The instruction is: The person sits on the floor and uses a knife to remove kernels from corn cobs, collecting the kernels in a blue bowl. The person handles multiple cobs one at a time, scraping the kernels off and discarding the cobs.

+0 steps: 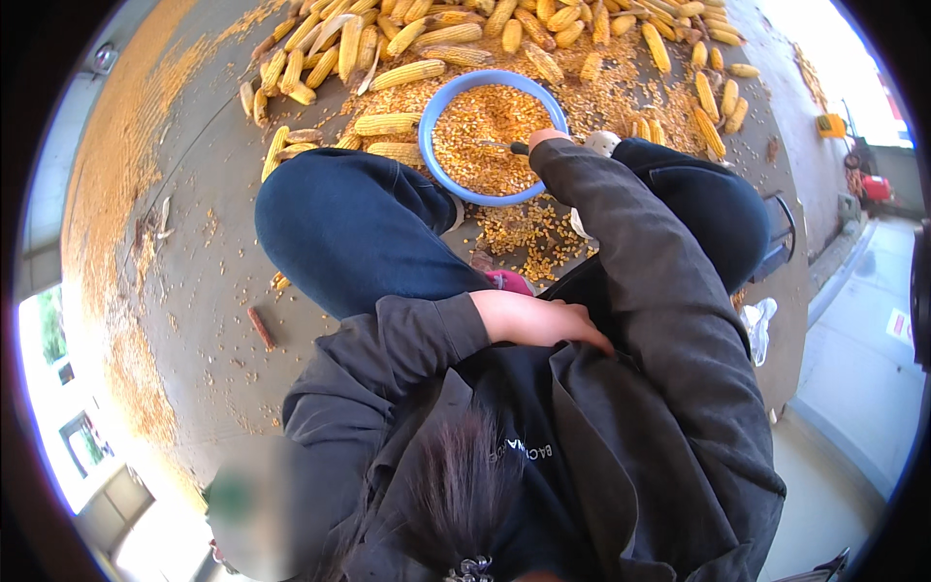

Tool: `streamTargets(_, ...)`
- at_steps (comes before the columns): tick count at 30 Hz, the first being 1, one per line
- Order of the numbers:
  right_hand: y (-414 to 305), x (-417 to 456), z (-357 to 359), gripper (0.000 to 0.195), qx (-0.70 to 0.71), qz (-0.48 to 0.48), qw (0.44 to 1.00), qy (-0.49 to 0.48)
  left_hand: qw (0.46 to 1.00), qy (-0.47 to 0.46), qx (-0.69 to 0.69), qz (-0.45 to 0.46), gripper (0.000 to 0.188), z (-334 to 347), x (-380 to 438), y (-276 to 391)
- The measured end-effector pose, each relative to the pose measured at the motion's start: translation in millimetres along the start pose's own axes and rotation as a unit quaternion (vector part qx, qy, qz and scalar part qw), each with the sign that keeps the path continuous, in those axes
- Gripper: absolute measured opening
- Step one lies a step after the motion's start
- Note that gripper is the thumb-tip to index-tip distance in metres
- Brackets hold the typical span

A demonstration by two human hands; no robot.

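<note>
My right hand [549,137] is at the right rim of a blue plastic basin [430,156], gripping the dark handle [518,148] of a tool. Its thin metal shaft [494,144] points left over loose yellow corn kernels [484,116] that fill much of the basin. Most of the fingers are hidden by the sleeve and wrist. In my lap lies my left hand [545,320], its fingers against the front edge of my dark jacket [582,364]; whether they grip the cloth is unclear. The basin stands between my knees, with spilled kernels [527,233] in front of it.
Many ears of corn [451,35] are heaped beyond the basin, with others lying beside it. A broad band of kernels [120,174] covers the floor at left. A bare cob [260,327] lies nearer me. At right are a dark metal frame [785,225] and a plastic bag [758,327].
</note>
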State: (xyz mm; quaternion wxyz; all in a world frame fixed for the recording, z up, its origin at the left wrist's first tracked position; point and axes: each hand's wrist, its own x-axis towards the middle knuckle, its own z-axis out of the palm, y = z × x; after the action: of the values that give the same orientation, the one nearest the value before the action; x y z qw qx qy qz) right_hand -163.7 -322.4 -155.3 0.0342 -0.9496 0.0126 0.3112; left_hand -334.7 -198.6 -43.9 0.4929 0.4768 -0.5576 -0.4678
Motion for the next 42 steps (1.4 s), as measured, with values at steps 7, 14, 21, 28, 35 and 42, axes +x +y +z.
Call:
streamTargets(7, -2, -46, -44, 0.018, -0.149, -0.048, 0.987, 0.043, 0.992, 0.125, -0.002, 0.03, 0.026, -10, 6, 9)
streamTargets(14, -6, -77, -87, 0.02, -0.168, -0.042, 0.98, 0.095, 0.969, 0.242, 0.038, 0.03, 0.039, -11, -3, 24)
streamTargets(21, -10, -90, -102, 0.019, -0.098, -0.039, 0.983, 0.15, 0.9, 0.434, 0.037, 0.013, 0.029, -36, -31, 48)
streamTargets(28, -13, -93, -98, 0.016, -0.084, -0.08, 0.971, 0.209, 0.954, 0.218, 0.071, -0.193, 0.02, -71, -72, 72)
streamTargets(35, -12, -71, -98, 0.021, 0.042, -0.036, 0.965, 0.257, 0.579, 0.732, -0.352, 0.075, 0.014, -160, -67, 33)
streamTargets(42, -10, -42, -54, 0.032, 0.264, 0.156, 0.92, 0.245, 0.409, 0.588, -0.696, 0.041, 0.041, -177, -22, -133)
